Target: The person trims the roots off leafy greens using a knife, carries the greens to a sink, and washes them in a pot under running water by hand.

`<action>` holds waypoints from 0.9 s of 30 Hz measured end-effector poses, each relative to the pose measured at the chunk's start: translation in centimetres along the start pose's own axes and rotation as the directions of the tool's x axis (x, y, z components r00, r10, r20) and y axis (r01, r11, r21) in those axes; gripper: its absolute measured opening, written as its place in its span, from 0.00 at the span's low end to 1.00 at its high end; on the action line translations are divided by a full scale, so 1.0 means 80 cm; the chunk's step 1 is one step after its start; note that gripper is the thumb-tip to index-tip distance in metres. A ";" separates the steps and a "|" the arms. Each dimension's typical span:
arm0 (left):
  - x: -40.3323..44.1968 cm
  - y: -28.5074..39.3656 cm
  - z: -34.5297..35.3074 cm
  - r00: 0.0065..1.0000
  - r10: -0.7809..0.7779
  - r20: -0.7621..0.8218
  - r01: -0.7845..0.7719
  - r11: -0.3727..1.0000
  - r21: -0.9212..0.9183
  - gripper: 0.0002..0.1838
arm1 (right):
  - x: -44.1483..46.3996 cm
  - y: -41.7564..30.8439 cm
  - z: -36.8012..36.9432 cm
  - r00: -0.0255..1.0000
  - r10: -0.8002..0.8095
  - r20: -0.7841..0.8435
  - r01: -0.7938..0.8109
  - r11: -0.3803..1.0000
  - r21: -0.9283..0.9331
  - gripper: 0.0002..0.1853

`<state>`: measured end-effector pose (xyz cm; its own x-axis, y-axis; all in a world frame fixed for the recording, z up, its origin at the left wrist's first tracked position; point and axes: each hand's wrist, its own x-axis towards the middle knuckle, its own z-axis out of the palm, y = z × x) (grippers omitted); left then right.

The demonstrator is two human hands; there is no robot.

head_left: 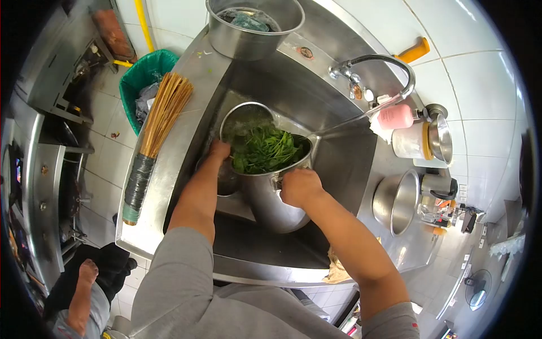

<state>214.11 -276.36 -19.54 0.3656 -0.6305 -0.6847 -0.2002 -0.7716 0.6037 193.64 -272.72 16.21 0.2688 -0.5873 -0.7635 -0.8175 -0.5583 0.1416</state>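
Observation:
Leafy greens (265, 148) fill the mouth of a large steel pot (276, 206), which is tilted inside the sink (350, 161). My right hand (299, 185) is closed round the handle on the pot's near right side. On the left, my left hand (219, 150) is closed at the edge of a round steel strainer or bowl (247, 110); which of the two it is, I cannot tell. The strainer or bowl touches the greens at the pot's left side. A thin stream of water runs from the curved faucet (403, 70) toward the pot's rim.
A steel pot (248, 42) stands at the sink's far left corner. A stick bundle (164, 116) lies on the left ledge, beside a green-lined bin (132, 96). At right are a pink bottle (395, 117) and a steel bowl (397, 202). Another person's hand (88, 272) shows lower left.

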 end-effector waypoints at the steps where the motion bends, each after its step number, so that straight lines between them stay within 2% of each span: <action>1: 0.003 -0.002 0.002 1.000 0.002 0.003 -0.002 1.000 -0.001 0.26 | 0.001 0.002 0.003 1.000 0.004 0.001 -0.004 1.000 0.000 0.17; 3: 0.004 -0.005 0.001 0.997 0.024 0.070 -0.025 1.000 0.014 0.27 | 0.004 0.005 0.010 0.999 -0.005 -0.042 0.007 1.000 0.025 0.16; 6: -0.002 -0.004 0.004 0.996 0.084 0.004 -0.084 0.995 0.046 0.27 | 0.002 0.005 0.012 0.998 -0.015 -0.059 0.017 0.999 0.036 0.16; 10: 0.001 -0.006 0.006 0.995 0.085 0.051 -0.085 0.996 0.014 0.26 | -0.006 0.004 0.003 1.000 0.017 -0.007 -0.016 0.998 0.063 0.15; 12: 0.003 -0.004 0.006 0.992 -0.037 0.124 0.025 0.995 0.097 0.25 | -0.006 0.007 0.005 1.000 0.007 0.016 -0.009 0.997 0.082 0.15; 13: 0.003 -0.005 0.005 0.992 -0.033 0.123 0.021 0.995 0.102 0.25 | -0.006 0.008 0.008 1.000 0.009 0.012 -0.010 0.996 0.087 0.15; 15: 0.005 -0.008 0.008 0.977 -0.074 0.202 0.076 0.997 -0.003 0.27 | -0.005 0.010 0.018 0.998 0.015 -0.060 -0.010 0.997 0.083 0.15; 16: 0.071 -0.066 0.040 0.966 0.057 0.254 -0.080 0.993 0.084 0.26 | -0.007 0.012 0.018 0.998 0.019 -0.063 -0.014 0.996 0.088 0.15; 18: 0.183 -0.165 0.095 0.886 0.314 0.342 -0.400 0.890 0.219 0.25 | -0.010 0.011 0.019 0.996 0.004 -0.085 0.004 0.996 0.088 0.14; 20: 0.085 -0.088 0.056 0.953 0.113 0.280 -0.113 0.993 -0.018 0.24 | -0.012 0.011 0.023 0.996 0.000 -0.087 0.008 0.997 0.082 0.14; 21: 0.022 -0.038 0.029 0.970 0.010 0.244 0.027 0.989 -0.148 0.24 | -0.014 0.012 0.026 0.996 -0.004 -0.086 0.010 0.997 0.073 0.13; 22: 0.056 -0.071 0.043 0.968 0.018 0.250 0.020 0.989 -0.148 0.24 | -0.019 0.011 0.031 0.996 0.006 -0.087 0.000 0.997 0.073 0.13; 23: 0.091 -0.100 0.049 0.942 0.125 0.312 -0.151 0.987 0.061 0.22 | -0.025 0.009 0.039 0.992 -0.013 -0.124 0.019 0.998 0.052 0.13; 24: 0.116 -0.116 0.061 0.895 0.214 0.391 -0.328 0.910 0.254 0.21 | -0.032 0.009 0.046 0.987 -0.031 -0.160 0.036 0.999 0.030 0.12; 25: 0.085 -0.088 0.045 0.908 0.169 0.383 -0.304 0.896 0.324 0.21 | -0.038 0.012 0.056 0.987 -0.021 -0.161 0.026 0.999 0.031 0.12; 27: -0.002 -0.012 0.005 0.939 0.022 0.342 -0.174 0.891 0.420 0.20 | -0.045 0.015 0.079 0.960 -0.147 -0.240 0.135 0.989 -0.064 0.10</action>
<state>213.90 -275.54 -20.17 0.0278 -0.6377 -0.7698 -0.6240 -0.6127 0.4850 188.48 -267.56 15.18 0.4998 -0.6222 -0.6025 -0.7395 -0.6687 0.0772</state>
